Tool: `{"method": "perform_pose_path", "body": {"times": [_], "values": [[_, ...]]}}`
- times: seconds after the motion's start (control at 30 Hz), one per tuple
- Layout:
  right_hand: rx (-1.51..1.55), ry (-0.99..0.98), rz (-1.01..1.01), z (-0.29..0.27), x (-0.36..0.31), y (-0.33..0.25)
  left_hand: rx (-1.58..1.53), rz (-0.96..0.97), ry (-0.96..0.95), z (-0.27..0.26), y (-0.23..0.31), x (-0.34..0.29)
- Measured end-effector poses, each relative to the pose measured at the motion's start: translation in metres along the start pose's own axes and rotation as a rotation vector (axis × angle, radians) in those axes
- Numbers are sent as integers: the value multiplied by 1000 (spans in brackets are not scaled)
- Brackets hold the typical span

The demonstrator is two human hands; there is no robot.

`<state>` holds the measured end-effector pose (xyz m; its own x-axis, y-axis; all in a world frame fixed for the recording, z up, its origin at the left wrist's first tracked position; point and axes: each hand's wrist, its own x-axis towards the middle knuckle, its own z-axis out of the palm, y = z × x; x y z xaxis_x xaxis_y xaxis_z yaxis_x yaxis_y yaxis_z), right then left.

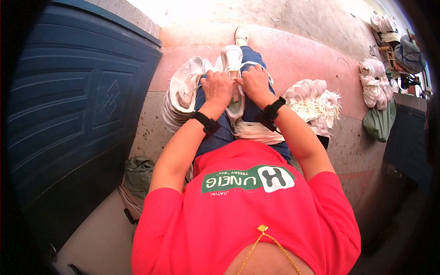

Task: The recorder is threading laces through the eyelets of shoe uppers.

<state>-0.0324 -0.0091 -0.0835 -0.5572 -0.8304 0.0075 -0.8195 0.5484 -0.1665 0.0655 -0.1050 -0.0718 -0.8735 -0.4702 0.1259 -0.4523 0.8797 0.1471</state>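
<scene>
A white shoe upper (pixel 232 54) lies over my jeans-covered legs, its toe pointing away from me. My left hand (pixel 217 88) is closed at its left edge, fingers curled over a pale shoelace. On the opposite edge, my right hand (pixel 256 85) pinches a white shoelace, with a strand running out past the knuckles. The fingertips are partly hidden behind the hands. Between the hands the pale inside of the upper shows. Left of my legs rises a stack of white shoe uppers (pixel 176 98).
More white uppers with loose lace ends (pixel 316 103) are heaped to my right. A dark blue panelled door (pixel 82 91) stands close on the left. Bundled uppers (pixel 375 82) and a green bag (pixel 381 120) sit at far right. A dark green cloth bundle (pixel 139 176) is near my left elbow.
</scene>
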Motion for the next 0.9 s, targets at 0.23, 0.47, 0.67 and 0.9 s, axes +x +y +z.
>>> {"method": "perform_pose_path", "body": {"times": [0.23, 0.47, 0.67, 0.9], "values": [[139, -88, 45, 15, 11, 8, -300, -60, -44, 24, -26, 7], [402, 49, 92, 31, 3, 21, -351, 86, 97, 2, -9, 23], [637, 209, 175, 29, -2, 10, -43, 225, -114, 17, 0, 51], [379, 133, -127, 21, 7, 12, -509, 42, -26, 26, -15, 63]]}}
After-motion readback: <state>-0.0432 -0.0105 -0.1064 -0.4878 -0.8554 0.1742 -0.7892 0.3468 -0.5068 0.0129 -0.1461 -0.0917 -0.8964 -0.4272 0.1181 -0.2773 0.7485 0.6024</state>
